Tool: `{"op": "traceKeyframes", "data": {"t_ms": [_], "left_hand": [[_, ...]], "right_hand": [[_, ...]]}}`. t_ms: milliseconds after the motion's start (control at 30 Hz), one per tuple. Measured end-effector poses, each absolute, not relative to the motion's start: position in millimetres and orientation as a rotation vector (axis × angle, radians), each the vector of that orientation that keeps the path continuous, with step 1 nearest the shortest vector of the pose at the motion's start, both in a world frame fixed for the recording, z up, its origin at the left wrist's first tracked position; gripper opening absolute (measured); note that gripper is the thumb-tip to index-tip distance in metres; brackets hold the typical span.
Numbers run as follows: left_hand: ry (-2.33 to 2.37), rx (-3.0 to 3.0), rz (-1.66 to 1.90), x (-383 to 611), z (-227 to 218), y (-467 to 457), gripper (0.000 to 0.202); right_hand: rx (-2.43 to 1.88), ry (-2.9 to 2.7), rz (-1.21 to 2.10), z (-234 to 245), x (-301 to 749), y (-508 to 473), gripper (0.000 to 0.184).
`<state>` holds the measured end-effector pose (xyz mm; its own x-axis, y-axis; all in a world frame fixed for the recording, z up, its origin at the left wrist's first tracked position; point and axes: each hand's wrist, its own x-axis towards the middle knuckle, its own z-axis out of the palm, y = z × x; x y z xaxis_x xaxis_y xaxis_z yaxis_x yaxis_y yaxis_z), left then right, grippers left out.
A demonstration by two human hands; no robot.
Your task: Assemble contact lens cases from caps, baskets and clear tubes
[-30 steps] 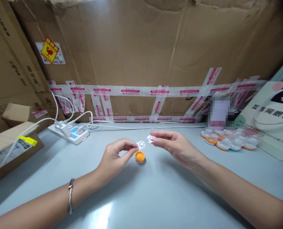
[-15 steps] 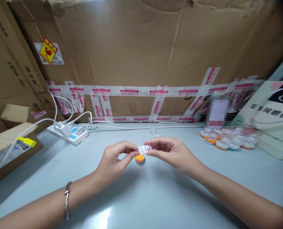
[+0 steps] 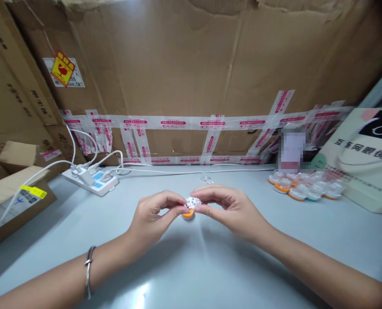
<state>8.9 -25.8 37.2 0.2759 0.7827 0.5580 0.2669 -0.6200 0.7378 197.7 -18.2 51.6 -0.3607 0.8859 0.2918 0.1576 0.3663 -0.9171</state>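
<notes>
A small white openwork plastic piece [image 3: 193, 202] is pinched between my two hands, just above the table. My left hand [image 3: 160, 214] grips its left side between thumb and fingertips. On its right side, my right hand [image 3: 224, 206] closes thumb and fingers on it. Right below the piece, a small round orange-and-white item [image 3: 187, 214] rests on the table, its upper part hidden by the piece and my fingertips. Behind my right hand lie a little clear round part [image 3: 206, 176] and another small white openwork part [image 3: 210, 182].
Several clear-topped round containers [image 3: 302, 189] with orange or teal bases stand at the right, beside a printed pale box [image 3: 364, 163]. A white power strip [image 3: 91, 182] with cables lies at the left, near an open carton [image 3: 20, 210]. A large taped cardboard box [image 3: 178, 64] closes off the back.
Both hands keep their pinch on the white openwork piece, which has tilted and been pressed closer together. The fingertips now cover more of it. The view has shifted slightly.
</notes>
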Motion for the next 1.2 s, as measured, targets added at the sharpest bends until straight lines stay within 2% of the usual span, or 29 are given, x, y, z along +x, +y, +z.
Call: {"op": "traceKeyframes", "data": {"t_ms": [133,467,1033,1200], "left_hand": [[0.919,2.065,1.32,9.5,37.2,-27.1,0.005],[0.89,1.967,1.324,8.9,38.2,-26.3,0.006],[0.91,1.91,1.234,11.1,40.4,-28.7,0.005],[1.002,1.701,1.172,17.2,36.3,-29.5,0.014]], "right_hand": [[-0.955,-1.716,1.205,51.0,197.2,-20.2,0.02],[-0.955,-1.68,1.3,50.4,200.0,-16.5,0.022],[-0.962,-1.774,1.173,50.1,197.9,-17.8,0.017],[-0.982,-1.828,1.077,50.0,195.0,-19.9,0.011]]}}
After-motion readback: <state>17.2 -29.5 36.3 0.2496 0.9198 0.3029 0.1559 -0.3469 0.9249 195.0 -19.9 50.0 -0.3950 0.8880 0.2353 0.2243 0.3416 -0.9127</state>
